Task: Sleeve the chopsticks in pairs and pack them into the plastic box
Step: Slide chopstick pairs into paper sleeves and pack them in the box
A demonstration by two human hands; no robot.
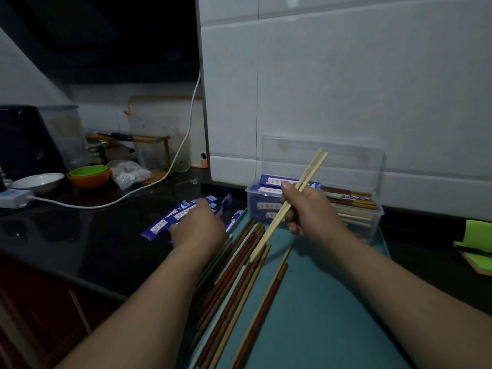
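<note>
My right hand (306, 209) grips a pair of pale bamboo chopsticks (310, 175), held slanted above the teal tray (332, 302). My left hand (198, 226) rests palm down on a heap of blue paper sleeves (162, 225) on the dark counter; its fingers are hidden, so whether it holds one cannot be told. Several loose red, brown and pale chopsticks (237, 275) lie along the tray's left side. The clear plastic box (375, 217), lid up against the wall, holds several sleeved pairs.
White tiled wall stands right behind the box. At the left back are a white bowl (37, 182), green and orange bowls (89, 175), a plastic bag and a white cable (183, 145). A green object (476, 235) lies at the right edge.
</note>
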